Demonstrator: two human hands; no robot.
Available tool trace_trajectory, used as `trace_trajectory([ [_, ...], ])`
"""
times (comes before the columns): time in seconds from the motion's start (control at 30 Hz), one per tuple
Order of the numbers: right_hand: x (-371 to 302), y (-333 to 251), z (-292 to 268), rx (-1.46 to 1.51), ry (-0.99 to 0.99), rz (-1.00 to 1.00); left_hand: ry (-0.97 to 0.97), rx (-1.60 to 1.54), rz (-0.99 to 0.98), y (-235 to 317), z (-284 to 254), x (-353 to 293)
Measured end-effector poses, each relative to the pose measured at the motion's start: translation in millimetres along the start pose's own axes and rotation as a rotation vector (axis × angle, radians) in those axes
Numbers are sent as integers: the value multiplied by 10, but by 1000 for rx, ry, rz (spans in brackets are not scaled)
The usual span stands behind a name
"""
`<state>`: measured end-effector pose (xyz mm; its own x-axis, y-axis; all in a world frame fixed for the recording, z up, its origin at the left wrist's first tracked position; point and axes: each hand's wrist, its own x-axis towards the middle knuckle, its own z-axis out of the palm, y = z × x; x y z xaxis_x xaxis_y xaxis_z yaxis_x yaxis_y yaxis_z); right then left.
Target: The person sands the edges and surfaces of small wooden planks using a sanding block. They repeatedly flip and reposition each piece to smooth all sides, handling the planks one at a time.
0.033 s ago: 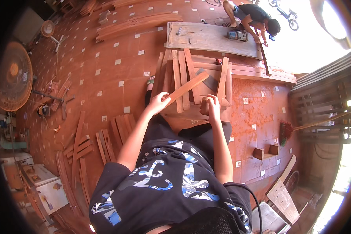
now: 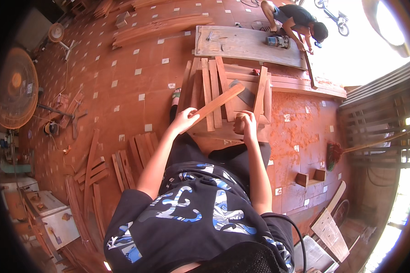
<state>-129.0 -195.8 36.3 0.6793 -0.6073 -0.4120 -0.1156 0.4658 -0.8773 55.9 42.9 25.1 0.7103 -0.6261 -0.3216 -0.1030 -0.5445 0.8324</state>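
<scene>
My left hand [image 2: 185, 120] is closed round the near end of a reddish wooden strip [image 2: 221, 100], which slants up and away to the right over the low wooden bench [image 2: 223, 136]. In my closed right hand [image 2: 248, 125] is a small brown block [image 2: 238, 123]; the fingers hide part of it, and its exact kind is unclear. The block is just right of the strip, apart from it. Several more wooden strips [image 2: 207, 91] lie on the bench beyond my hands. A dark grey flat piece [image 2: 247, 95] rests among them, partly behind the held strip.
Further off, a person [image 2: 300, 22] crouches by a long board [image 2: 241, 43] bearing a power tool [image 2: 278, 42]. Wooden pieces [image 2: 125, 166] lie on the floor at left, near a standing fan [image 2: 17, 86]. A broom [image 2: 335, 154] and wood shavings [image 2: 289, 129] are at right.
</scene>
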Motion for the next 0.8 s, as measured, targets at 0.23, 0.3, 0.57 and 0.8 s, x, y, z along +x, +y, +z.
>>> trace_trajectory([
  [0.23,37,0,-3,9,72,-82,-217,25,-234,-13,-405,-167],
  [0.3,43,-111,99,-25,123,-186,-220,-3,-267,-68,-511,-239],
  [0.57,475,-407,556,-808,244,-806,-133,-326,-279,-273,-355,-339],
  [0.8,108,1,1154,-1122,31,-1084,298,-851,-333,-74,165,-474],
])
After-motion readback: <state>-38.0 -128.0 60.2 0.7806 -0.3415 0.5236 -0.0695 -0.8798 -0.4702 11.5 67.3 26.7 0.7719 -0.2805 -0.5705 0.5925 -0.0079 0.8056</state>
